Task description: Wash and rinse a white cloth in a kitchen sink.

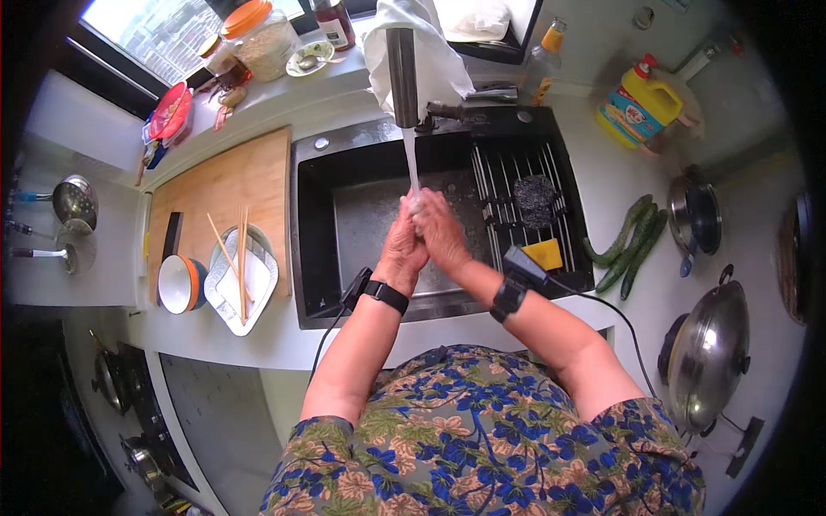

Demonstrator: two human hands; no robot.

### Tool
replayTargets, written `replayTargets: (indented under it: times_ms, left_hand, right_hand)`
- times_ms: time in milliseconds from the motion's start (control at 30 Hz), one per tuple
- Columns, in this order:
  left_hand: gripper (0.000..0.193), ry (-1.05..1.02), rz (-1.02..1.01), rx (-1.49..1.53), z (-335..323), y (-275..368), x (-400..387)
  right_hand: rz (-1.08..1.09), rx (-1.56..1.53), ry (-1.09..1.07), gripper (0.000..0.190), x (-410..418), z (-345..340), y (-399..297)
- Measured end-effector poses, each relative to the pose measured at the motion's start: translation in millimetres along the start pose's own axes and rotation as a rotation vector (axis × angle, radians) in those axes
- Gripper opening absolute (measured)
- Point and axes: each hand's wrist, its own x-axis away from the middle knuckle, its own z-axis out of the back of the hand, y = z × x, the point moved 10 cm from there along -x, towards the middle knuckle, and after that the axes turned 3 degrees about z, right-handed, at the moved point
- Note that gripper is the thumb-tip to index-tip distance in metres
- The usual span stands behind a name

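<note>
Water runs from the faucet (404, 84) onto my two hands, which touch each other over the black sink (361, 213). My left hand (403, 245) lies palm against the other hand, its fingers partly covered. My right hand (442, 229) is slightly blurred and rests over the left fingers. Something pale shows between them at the stream, perhaps foam or water; I cannot tell whether anything is held. To the right of my hands, a roll-up metal drying rack (506, 187) spans the sink, bearing a dark mesh scourer (535, 201) and a yellow sponge (543, 255).
Left of the sink are a wooden cutting board (219, 161), bowls (177, 284), a white dish (248, 316) and chopsticks (242, 271). At right lie cucumbers (624, 248), a yellow detergent jug (635, 109) and a lidded wok (710, 358). A glass bottle (543, 64) stands behind the sink.
</note>
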Motion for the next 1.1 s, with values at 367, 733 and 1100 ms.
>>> replayTargets:
  times_ms: [367, 733, 1100]
  left_hand:
    - [0.036, 0.056, -0.152, -0.169, -5, 8, 2]
    - [0.027, 0.198, -0.285, -0.306, 8, 17, 9]
    - [0.028, 0.476, -0.132, -0.477, 65, 37, 25]
  right_hand:
    - [-0.373, -0.219, -0.038, 0.035, -5, -13, 41]
    - [-0.218, 0.013, -0.113, 0.055, -7, -15, 34]
    - [-0.432, -0.405, -0.107, 0.028, -1, 6, 54]
